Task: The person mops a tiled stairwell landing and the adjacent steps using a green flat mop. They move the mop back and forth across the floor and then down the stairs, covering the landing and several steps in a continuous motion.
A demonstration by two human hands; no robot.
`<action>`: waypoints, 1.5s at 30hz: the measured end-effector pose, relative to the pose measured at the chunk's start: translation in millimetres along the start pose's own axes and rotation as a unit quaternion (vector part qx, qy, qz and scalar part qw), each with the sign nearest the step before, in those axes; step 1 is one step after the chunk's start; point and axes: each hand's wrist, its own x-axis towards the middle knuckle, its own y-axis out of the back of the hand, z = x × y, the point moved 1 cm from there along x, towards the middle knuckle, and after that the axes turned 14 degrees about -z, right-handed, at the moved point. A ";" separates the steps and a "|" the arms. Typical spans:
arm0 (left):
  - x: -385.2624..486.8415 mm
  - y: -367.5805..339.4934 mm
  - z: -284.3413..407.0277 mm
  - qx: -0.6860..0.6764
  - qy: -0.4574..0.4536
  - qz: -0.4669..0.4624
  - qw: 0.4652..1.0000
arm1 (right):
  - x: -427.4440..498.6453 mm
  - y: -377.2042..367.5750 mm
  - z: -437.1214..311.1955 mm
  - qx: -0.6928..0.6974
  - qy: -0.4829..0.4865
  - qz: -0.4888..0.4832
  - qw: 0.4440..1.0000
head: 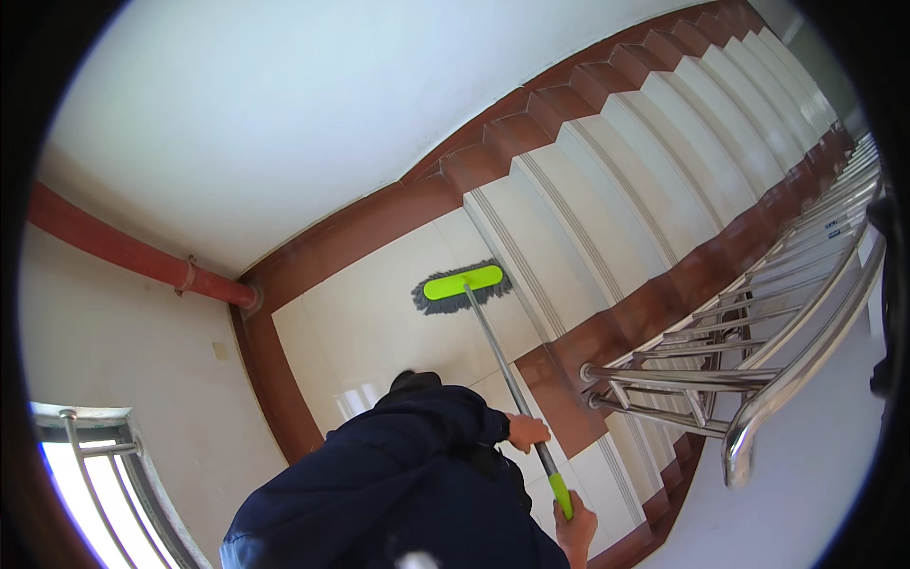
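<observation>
A flat dust mop with a lime-green plate (462,282) and a grey fringed pad (448,306) rests on the cream floor tiles (355,299) of a stair landing. Its right end lies close to the edge of a flight of stairs. From the plate a grey metal pole (498,348) slants down toward me and ends in a green grip (560,496). My left hand (527,432) is wrapped around the pole above the grip. Lower in the view, my right hand (576,525) holds the green grip near its end. A dark navy sleeve (441,419) covers my left arm.
Cream steps (604,192) with grooved edges run to the upper right. A stainless-steel railing (753,377) borders them, and more steps (633,462) lie below it. At left, a red pipe (142,249) meets the corner near a barred window (106,491). Brown tile borders (355,242) the landing.
</observation>
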 end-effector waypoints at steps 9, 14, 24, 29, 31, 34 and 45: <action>-84.1 111.2 -115.9 -0.009 0.158 0.147 0.976 | 182.4 21.5 -87.0 -0.057 0.110 0.042 0.991; -129.3 181.0 -177.5 -0.016 0.184 0.169 0.968 | 261.5 56.1 -159.5 -0.052 0.106 0.020 0.993; -233.7 260.1 -298.8 0.004 0.260 0.117 0.958 | 385.5 22.5 -284.8 -0.033 0.112 0.002 0.993; -266.7 272.8 -311.3 -0.030 0.221 0.083 0.971 | 386.1 9.6 -311.5 -0.013 0.072 -0.026 0.997; -265.9 267.8 -308.1 -0.025 0.235 0.070 0.969 | 379.5 11.3 -312.5 -0.005 0.071 -0.020 0.997; -264.6 258.0 -306.2 -0.015 0.229 0.095 0.969 | 370.8 10.0 -317.5 -0.004 0.054 -0.012 0.998; -267.9 168.7 -248.8 -0.070 0.096 -0.040 0.992 | 228.4 -80.4 -318.9 0.071 -0.048 0.041 0.996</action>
